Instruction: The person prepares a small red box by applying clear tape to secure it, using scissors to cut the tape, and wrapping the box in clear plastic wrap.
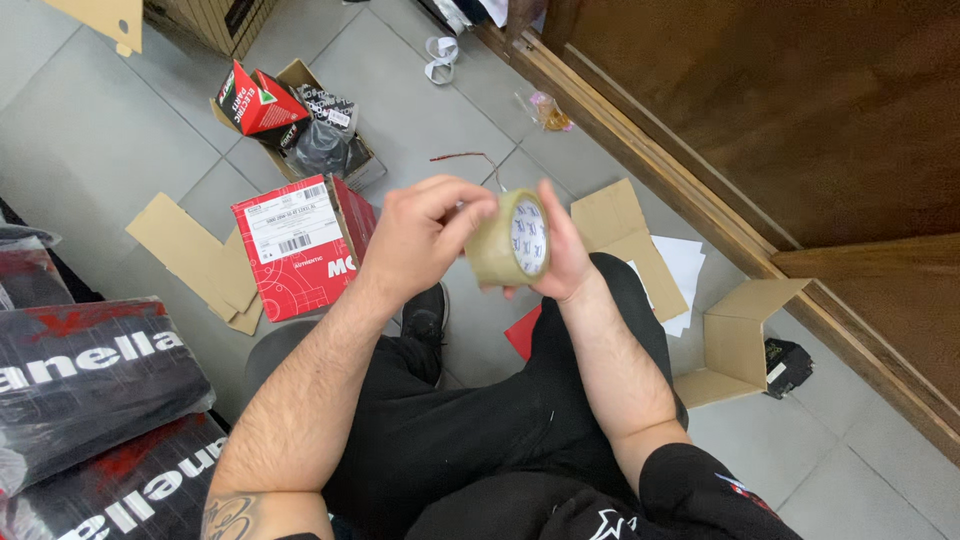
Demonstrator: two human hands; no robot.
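Tape roll (512,240) gripped by both hands: left hand (425,232), right hand (562,252); open carton (300,130) holds red boxes (258,100).

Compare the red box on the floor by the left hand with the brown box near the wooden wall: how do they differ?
The red box is printed, carries a white label and looks closed; the brown box is plain cardboard, unmarked, with its flaps open. The red box lies beside the left hand; the brown box sits on the far side of the right hand, which holds the tape roll. Both rest on the grey tile floor.
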